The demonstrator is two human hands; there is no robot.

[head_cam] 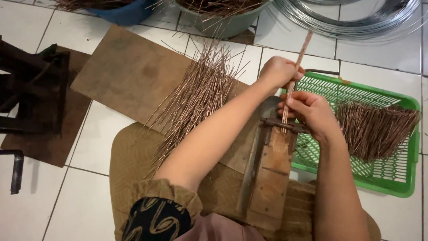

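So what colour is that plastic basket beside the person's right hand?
The basket is bright green with a lattice of holes, seen clearly in the head view.

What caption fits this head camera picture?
Both hands, left hand and right hand, hold thin sticks upright over a wooden jig.

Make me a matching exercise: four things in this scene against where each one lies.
Things:
1. loose pile of thin copper-coloured rods
2. green plastic mesh basket
3. coil of silver wire
4. small bundle of copper rods

Places:
A. top right, on the white tiles
B. gripped by the left hand and right hand
C. on brown cardboard, left of the arms
D. right of the wooden jig

Pairs: 1-C, 2-D, 3-A, 4-B
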